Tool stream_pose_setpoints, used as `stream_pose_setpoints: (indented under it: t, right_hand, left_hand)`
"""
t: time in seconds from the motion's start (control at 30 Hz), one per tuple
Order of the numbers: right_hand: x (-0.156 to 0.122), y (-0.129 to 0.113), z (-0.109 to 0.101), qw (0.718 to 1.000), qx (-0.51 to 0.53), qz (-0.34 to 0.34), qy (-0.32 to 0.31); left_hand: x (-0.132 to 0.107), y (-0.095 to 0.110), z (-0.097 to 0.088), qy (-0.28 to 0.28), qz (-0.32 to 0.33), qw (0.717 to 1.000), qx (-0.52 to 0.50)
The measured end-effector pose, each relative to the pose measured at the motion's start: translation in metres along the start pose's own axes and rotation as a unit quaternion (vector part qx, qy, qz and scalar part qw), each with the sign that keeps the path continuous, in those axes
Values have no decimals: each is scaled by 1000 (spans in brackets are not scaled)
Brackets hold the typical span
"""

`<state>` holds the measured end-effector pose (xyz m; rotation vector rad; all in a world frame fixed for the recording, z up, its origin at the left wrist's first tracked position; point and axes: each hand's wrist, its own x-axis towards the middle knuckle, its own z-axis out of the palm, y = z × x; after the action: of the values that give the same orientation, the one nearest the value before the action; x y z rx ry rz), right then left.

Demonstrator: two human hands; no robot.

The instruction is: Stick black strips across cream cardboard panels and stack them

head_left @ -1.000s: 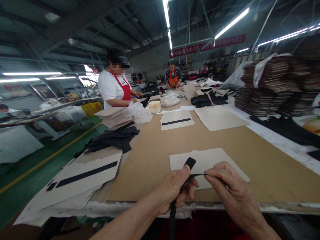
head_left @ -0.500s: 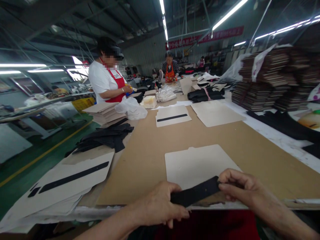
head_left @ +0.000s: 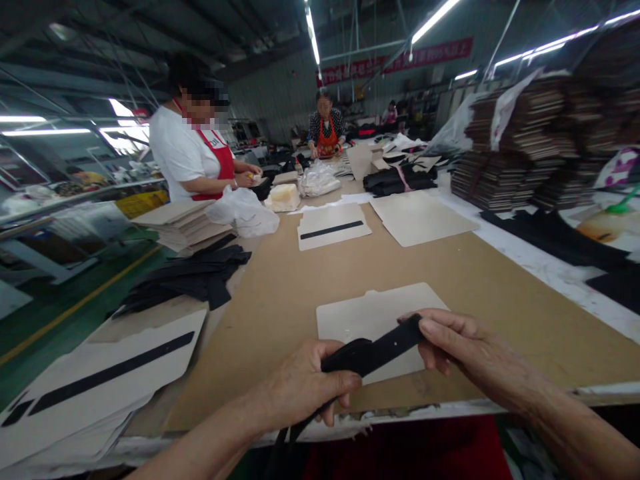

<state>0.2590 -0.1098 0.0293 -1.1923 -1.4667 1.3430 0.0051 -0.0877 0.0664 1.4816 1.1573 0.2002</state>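
Black fabric-like strip (head_left: 383,353), held in the air between left hand (head_left: 300,380) and right hand (head_left: 465,337), over the near part of a cream panel (head_left: 367,310) lying on the brown-topped counter (head_left: 250,347). On the left, fingers closed around a gathered, seemingly doubled portion, thumb on top; on the right, thumb and fingers pinched together at the far end, with hardly any gap. Number of layers inside the left grip: impossible to tell.

Looks light, thin and pliable, judging by the bend near the left thumb and the dark tail (head_left: 306,423) hanging loose below that hand. Likely to droop or twist if held by one end only; hardly fragile; probably not very slippery, given the dull surface. Best gripped near both ends, thumbs flat on the broad face, with mild tension against creasing.

Long axis slanting from lower left, nearer the body, up to the right and away, roughly matching the lean of the black strip on the left-hand panel (head_left: 115,371). Broad face turned toward the wearer, a small pale spot showing near the right end.
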Motion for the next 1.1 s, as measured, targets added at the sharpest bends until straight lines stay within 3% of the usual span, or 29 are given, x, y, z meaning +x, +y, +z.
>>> stream_pose_setpoints:
  t: [0.07,0.17,0.27,0.4,0.5,0.6,0.83,1.1]
  right_hand:
    - [1,1,-5,999,-21,-16,21]
    - [5,2,-26,992,-62,-24,107]
    - [12,9,-52,977,-106,-19,185]
    - [26,34,-73,964,-147,19,221]
    - [35,55,-76,958,-179,32,223]
    - [40,67,-75,953,-207,37,220]
    - [43,66,-72,946,-218,62,233]
    - [46,67,-73,933,-240,82,255]
  left_hand:
    - [1,-2,2,-5,-9,1000,3]
    - [2,-7,-3,-5,-8,1000,2]
    - [4,-11,-17,41,12,999,17]
    - [18,-20,-33,113,3,992,51]
    - [30,-30,-37,154,-21,986,63]
    - [37,-40,-37,158,-30,985,69]
    - [47,-56,-38,181,-40,978,98]
    - [52,-54,-35,192,-55,976,85]
